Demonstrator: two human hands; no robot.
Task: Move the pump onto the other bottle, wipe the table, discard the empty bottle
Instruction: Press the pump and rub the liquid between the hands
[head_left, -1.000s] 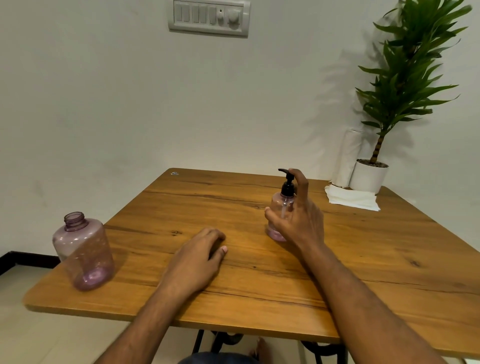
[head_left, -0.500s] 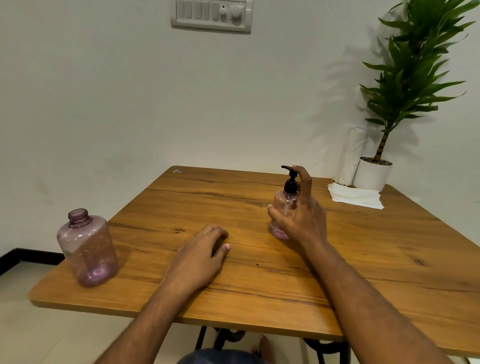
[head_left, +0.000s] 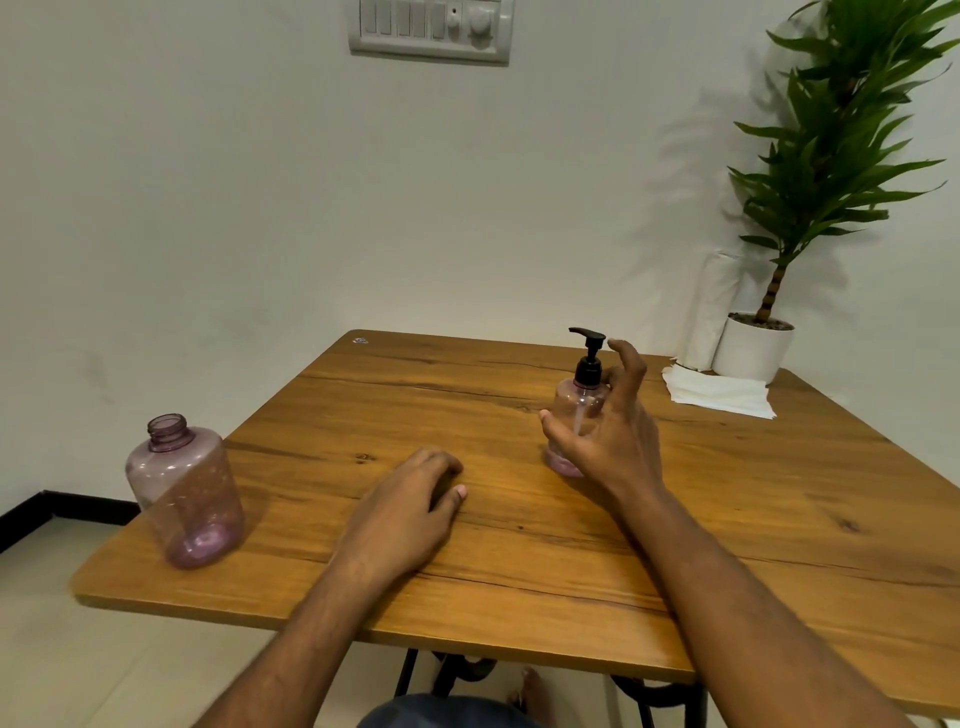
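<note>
Two hands: your right hand (head_left: 608, 441) spreads loose fingers (head_left: 626, 364) around the small purple pump-topped plastic bottle (head_left: 576, 415) at frame centre to steady it, while your left hand (head_left: 410, 504) rests curled on the wooden table (head_left: 779, 519).

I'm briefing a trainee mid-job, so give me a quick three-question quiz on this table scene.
1. True or false: the black pump sits on the small clear purple bottle by the right hand.
2. The large uncapped purple plastic bottle stands: A) near the table's left edge, B) beside the plant pot, C) on the floor.
3. What white item lies flat on the wooden table near the white plant pot?

Key: 1 true; 2 A; 3 the folded paper towels.
</note>
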